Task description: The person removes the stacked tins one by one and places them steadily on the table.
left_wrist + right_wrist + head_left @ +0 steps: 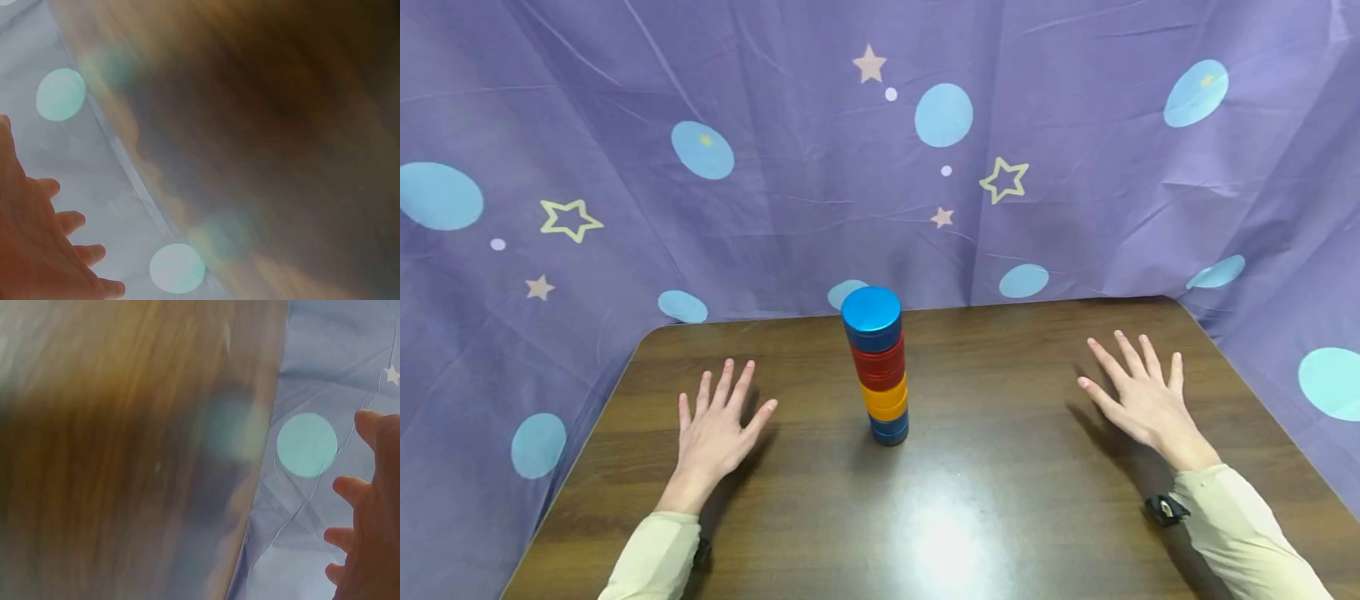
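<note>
A tall stack of round metallic cans [880, 367] stands upright near the middle of the table, with a blue one on top, then red, yellow, and dark blue at the bottom. To its left is my left hand [713, 437], palm down with fingers spread, holding nothing. My right hand [1146, 408] lies farther off on the right side, likewise palm down with spread fingers and nothing in it. Neither hand touches the stack. Both wrist views show the fingers of the left hand [37, 237] and the right hand [375, 512] extended, with only tabletop and cloth beyond.
The brown wood-grain table [1000, 467] has rounded far corners and a bright light reflection near its front. A purple cloth [820, 167] with stars and blue ovals hangs behind and on both sides. A black strap device [1165, 509] sits at the right wrist.
</note>
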Tool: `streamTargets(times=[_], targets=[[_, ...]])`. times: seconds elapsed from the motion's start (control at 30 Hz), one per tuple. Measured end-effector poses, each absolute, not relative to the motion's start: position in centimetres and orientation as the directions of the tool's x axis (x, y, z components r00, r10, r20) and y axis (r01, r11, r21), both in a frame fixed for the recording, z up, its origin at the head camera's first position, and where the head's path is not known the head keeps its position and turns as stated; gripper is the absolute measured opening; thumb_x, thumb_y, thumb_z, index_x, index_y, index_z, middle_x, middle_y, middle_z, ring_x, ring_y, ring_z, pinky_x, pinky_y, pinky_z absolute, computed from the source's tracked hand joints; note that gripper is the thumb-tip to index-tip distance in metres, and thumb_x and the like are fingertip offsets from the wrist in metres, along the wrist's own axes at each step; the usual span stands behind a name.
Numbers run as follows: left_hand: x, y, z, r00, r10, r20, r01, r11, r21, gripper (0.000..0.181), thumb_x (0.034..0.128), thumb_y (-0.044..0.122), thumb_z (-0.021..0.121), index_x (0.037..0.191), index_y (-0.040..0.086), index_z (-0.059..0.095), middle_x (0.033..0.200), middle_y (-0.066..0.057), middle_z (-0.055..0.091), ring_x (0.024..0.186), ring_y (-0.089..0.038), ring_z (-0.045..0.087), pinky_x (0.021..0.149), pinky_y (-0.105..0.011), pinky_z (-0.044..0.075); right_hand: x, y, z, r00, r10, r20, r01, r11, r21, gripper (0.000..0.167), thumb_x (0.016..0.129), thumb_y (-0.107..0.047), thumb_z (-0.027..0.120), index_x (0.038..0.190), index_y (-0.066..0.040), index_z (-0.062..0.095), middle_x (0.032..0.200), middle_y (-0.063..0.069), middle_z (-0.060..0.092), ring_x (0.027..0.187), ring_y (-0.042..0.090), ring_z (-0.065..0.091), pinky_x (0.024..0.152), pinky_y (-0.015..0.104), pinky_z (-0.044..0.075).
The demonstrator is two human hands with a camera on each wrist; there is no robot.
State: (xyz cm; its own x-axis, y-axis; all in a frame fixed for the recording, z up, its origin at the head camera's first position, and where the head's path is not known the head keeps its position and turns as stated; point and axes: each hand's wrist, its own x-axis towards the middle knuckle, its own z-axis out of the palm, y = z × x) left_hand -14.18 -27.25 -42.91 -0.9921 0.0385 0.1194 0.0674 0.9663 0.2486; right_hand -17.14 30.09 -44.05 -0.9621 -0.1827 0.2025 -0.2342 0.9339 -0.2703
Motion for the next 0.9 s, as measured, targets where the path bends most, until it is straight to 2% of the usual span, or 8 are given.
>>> streamTargets(times=[0.23, 0.47, 0.63, 0.9], targets=[[-14.8, -25.9, -42.4, -0.99, 0.059, 0.132, 0.093, 0.958, 0.271, 0.076, 0.0959, 0.064, 0.035, 0.156, 0.025, 0.012, 0.16, -0.013, 0.007, 0.143, -0.041, 0.001, 0.107, -0.065, -0.006, -17.3, 28.4, -44.2, -0.935, -0.235, 0.264, -0.328, 0.857, -0.398, 0.057, 0.101, -0.039, 0.046, 0.149, -0.01, 0.035, 0.15, 0.03, 0.024, 0.14, 0.048, 0.009, 0.106, 0.068, 0.0], [-15.2, -24.1, -41.5, -0.987, 0.087, 0.136, 0.125, 0.945, 0.301, 0.075, 0.0962, 0.064, 0.035, 0.156, 0.024, 0.015, 0.16, -0.012, 0.007, 0.144, -0.039, 0.002, 0.108, -0.063, -0.004, -17.4, 26.4, -44.2, -0.912, -0.275, 0.304, -0.39, 0.813, -0.433, 0.053, 0.101, -0.035, 0.048, 0.146, -0.009, 0.038, 0.149, 0.028, 0.029, 0.139, 0.048, 0.016, 0.107, 0.066, 0.002], [-15.5, -22.6, -40.6, -0.979, 0.12, 0.165, 0.171, 0.924, 0.341, 0.073, 0.0966, 0.062, 0.038, 0.156, 0.024, 0.017, 0.16, -0.012, 0.009, 0.144, -0.038, 0.006, 0.11, -0.061, 0.0, -17.7, 24.7, -44.2, -0.897, -0.293, 0.33, -0.428, 0.761, -0.488, 0.05, 0.1, -0.03, 0.051, 0.144, -0.006, 0.041, 0.145, 0.03, 0.034, 0.135, 0.051, 0.022, 0.106, 0.067, 0.009], [-16.4, -20.0, -38.7, -0.949, 0.182, 0.257, 0.291, 0.818, 0.497, 0.067, 0.0988, 0.052, 0.045, 0.154, 0.021, 0.024, 0.159, -0.011, 0.016, 0.143, -0.036, 0.015, 0.111, -0.06, 0.009, -18.3, 22.2, -44.1, -0.859, -0.315, 0.404, -0.499, 0.692, -0.522, 0.045, 0.099, -0.023, 0.053, 0.138, -0.001, 0.046, 0.135, 0.026, 0.044, 0.127, 0.045, 0.036, 0.1, 0.063, 0.026]])
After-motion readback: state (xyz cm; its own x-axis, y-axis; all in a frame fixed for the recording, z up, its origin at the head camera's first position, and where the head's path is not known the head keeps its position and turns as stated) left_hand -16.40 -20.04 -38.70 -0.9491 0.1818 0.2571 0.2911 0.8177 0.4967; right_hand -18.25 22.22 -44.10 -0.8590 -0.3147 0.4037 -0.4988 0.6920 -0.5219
